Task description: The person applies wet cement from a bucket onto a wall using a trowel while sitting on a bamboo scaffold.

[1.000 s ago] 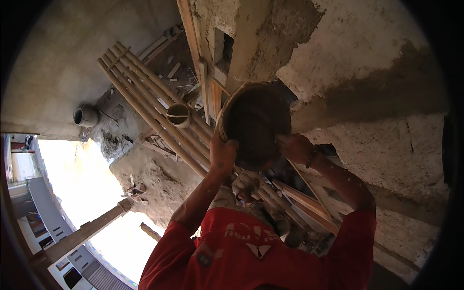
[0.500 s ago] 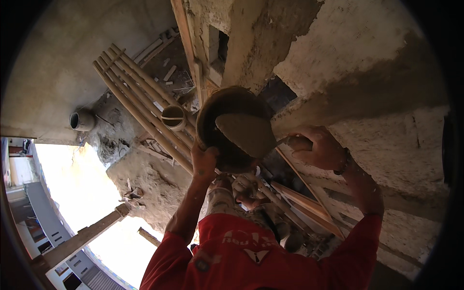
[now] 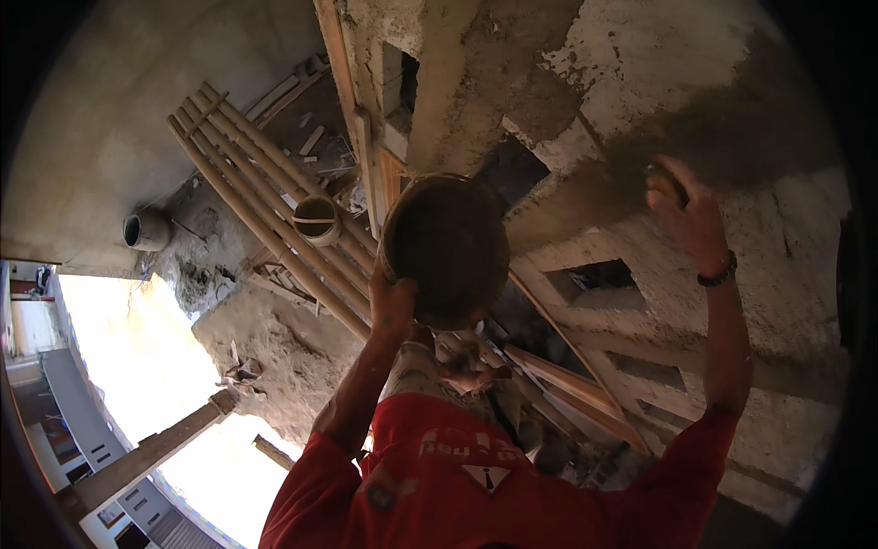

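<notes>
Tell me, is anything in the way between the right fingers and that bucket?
Nothing visible: between the right fingers and the bucket there's open space, with the wall behind. The left fingers grip its left side, clear of that gap.

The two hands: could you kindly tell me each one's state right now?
Left hand: closed, holding the bucket.
Right hand: closed around a tool handle; the rest is unclear.

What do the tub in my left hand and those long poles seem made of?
Tub: perhaps rubber or plastic, matte, with no metallic shine; shadow leaves that open. Poles: probably bamboo or wood, dull tan, judging by their slender round lengths.
</notes>
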`<action>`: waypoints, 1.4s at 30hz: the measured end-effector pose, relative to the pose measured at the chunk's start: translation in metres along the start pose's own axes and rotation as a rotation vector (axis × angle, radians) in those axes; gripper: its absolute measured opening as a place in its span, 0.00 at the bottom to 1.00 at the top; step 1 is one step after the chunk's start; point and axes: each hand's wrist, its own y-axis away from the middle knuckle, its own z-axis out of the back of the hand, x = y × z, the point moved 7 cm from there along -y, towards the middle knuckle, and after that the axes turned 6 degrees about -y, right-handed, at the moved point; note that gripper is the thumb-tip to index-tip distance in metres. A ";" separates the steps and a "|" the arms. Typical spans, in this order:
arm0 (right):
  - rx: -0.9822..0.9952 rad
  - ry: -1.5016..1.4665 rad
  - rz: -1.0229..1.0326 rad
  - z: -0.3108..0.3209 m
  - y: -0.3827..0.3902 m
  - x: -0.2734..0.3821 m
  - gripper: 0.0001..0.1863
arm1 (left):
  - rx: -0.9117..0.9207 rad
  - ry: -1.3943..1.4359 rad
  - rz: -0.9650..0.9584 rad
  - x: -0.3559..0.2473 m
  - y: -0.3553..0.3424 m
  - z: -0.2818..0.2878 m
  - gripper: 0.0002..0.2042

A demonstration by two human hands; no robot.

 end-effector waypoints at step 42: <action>-0.236 0.010 0.029 0.056 0.025 -0.031 0.28 | 0.073 0.004 0.004 -0.042 0.023 -0.039 0.28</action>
